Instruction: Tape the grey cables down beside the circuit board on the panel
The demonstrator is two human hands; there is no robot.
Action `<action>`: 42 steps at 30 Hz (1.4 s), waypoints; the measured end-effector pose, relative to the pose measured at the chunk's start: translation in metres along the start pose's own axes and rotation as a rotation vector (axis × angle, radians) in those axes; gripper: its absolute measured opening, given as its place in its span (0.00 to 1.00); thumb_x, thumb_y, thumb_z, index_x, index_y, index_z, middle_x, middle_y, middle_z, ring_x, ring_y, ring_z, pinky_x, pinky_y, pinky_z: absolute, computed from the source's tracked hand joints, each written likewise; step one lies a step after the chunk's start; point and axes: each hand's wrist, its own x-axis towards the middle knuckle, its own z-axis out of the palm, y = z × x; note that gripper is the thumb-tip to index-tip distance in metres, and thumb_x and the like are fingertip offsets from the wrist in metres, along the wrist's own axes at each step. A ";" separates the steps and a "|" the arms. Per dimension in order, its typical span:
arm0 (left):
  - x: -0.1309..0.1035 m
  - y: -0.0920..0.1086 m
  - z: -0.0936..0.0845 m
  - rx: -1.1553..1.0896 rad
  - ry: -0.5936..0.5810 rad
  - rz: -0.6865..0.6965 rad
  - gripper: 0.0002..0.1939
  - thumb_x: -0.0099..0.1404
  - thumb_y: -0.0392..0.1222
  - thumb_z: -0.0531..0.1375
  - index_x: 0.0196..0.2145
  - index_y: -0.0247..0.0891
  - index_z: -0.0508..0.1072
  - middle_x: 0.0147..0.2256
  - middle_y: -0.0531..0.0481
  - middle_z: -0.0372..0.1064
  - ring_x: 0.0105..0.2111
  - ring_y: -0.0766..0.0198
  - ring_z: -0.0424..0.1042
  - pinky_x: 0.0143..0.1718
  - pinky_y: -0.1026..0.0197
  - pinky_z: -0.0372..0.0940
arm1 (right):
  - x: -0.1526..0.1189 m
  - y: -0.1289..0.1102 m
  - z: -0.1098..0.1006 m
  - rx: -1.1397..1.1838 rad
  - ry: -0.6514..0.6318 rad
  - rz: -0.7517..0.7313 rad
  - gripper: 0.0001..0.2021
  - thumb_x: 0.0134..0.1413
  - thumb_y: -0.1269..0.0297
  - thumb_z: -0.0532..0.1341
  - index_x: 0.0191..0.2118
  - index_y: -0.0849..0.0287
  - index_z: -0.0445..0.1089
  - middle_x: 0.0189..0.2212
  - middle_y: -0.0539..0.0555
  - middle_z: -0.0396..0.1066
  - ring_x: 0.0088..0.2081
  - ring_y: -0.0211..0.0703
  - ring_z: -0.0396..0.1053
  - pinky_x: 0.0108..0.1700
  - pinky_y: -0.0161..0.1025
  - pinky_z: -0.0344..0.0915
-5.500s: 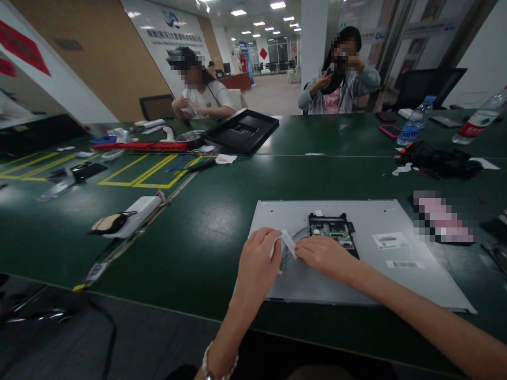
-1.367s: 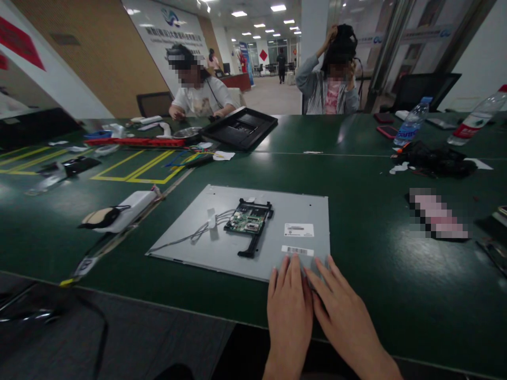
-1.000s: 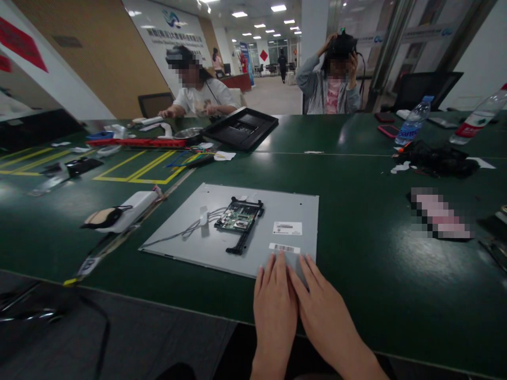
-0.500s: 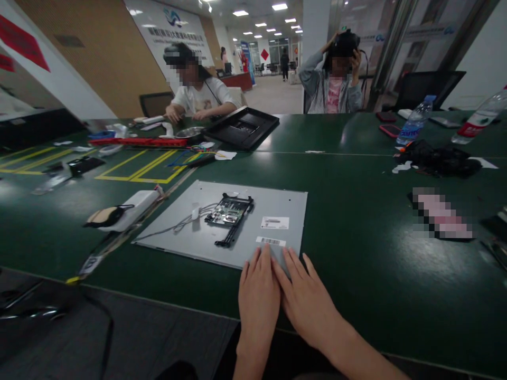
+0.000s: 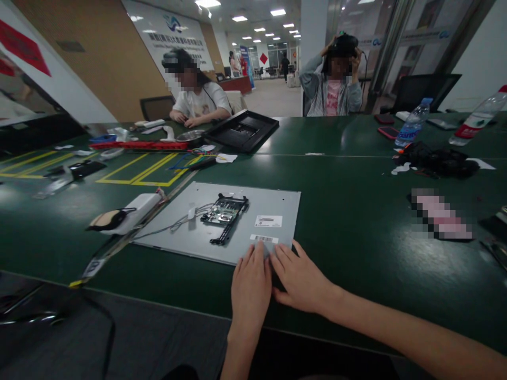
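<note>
A flat grey metal panel [image 5: 182,248], which looks like the back of a display, lies on the green table. On it sit a green circuit board [image 5: 220,213] in a black bracket, thin grey cables [image 5: 176,226] running left, and two white labels, one a barcode label [image 5: 264,239]. My left hand [image 5: 251,287] rests with outstretched fingers on the panel's near right corner, just below the barcode. Beside it, my right hand [image 5: 299,274] lies over the same corner, fingers stretched and thumb apart. Neither hand is wrapped around anything.
A white power strip [image 5: 137,211] with a dark cable lies left of the panel. Behind are a black monitor casing [image 5: 243,130] and a red strip [image 5: 138,144]. A pink phone [image 5: 441,214] and bottles [image 5: 414,122] stand right. Two people in headsets sit opposite.
The panel has shifted slightly left, both hands with it. My right hand has turned more sideways, its forearm now reaching in from the right. A person opposite has drawn their hands closer together.
</note>
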 end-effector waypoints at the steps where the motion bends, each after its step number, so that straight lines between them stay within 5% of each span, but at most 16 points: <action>1: 0.002 -0.001 -0.001 0.008 -0.006 0.006 0.20 0.70 0.35 0.47 0.58 0.32 0.62 0.57 0.39 0.64 0.59 0.54 0.62 0.57 0.50 0.60 | 0.002 0.003 0.000 -0.012 0.006 -0.020 0.30 0.60 0.55 0.53 0.58 0.77 0.61 0.58 0.75 0.61 0.60 0.63 0.57 0.62 0.61 0.46; 8: 0.023 -0.024 -0.021 -0.025 -0.058 0.060 0.18 0.70 0.39 0.47 0.53 0.34 0.67 0.52 0.41 0.70 0.52 0.57 0.69 0.54 0.55 0.62 | 0.007 0.019 0.001 0.024 0.035 -0.071 0.25 0.62 0.60 0.51 0.58 0.74 0.62 0.57 0.70 0.64 0.60 0.56 0.59 0.64 0.55 0.46; 13: 0.063 -0.064 -0.035 0.059 0.106 0.014 0.24 0.69 0.43 0.48 0.60 0.32 0.58 0.60 0.38 0.59 0.60 0.53 0.58 0.60 0.51 0.54 | 0.007 0.016 0.003 0.127 0.027 -0.012 0.23 0.63 0.61 0.50 0.60 0.68 0.61 0.61 0.65 0.60 0.63 0.50 0.56 0.64 0.51 0.50; 16: 0.088 -0.092 -0.028 0.144 0.049 -0.059 0.30 0.65 0.46 0.53 0.61 0.29 0.54 0.63 0.32 0.50 0.63 0.45 0.49 0.59 0.46 0.53 | 0.008 0.013 0.004 0.162 0.031 0.009 0.23 0.63 0.61 0.51 0.59 0.66 0.62 0.61 0.63 0.60 0.63 0.48 0.55 0.64 0.50 0.50; 20: 0.112 -0.118 -0.013 0.171 -0.038 -0.116 0.29 0.66 0.48 0.51 0.59 0.28 0.57 0.62 0.29 0.50 0.61 0.42 0.51 0.57 0.45 0.54 | 0.008 0.013 0.005 0.179 0.042 0.006 0.23 0.62 0.61 0.51 0.59 0.67 0.62 0.61 0.63 0.61 0.63 0.48 0.56 0.64 0.50 0.50; 34: 0.198 -0.123 0.010 0.237 0.043 -0.310 0.23 0.68 0.44 0.47 0.52 0.22 0.62 0.54 0.21 0.57 0.51 0.40 0.63 0.43 0.48 0.64 | 0.011 0.015 0.005 0.221 0.049 0.007 0.23 0.63 0.61 0.51 0.60 0.67 0.61 0.61 0.63 0.60 0.63 0.48 0.55 0.64 0.49 0.50; 42: 0.209 -0.137 0.012 0.281 -0.029 -0.333 0.23 0.67 0.50 0.48 0.50 0.29 0.67 0.51 0.27 0.63 0.50 0.41 0.66 0.44 0.48 0.63 | 0.012 0.017 0.009 0.239 0.066 -0.005 0.23 0.62 0.62 0.52 0.60 0.67 0.62 0.61 0.64 0.60 0.63 0.50 0.55 0.64 0.50 0.50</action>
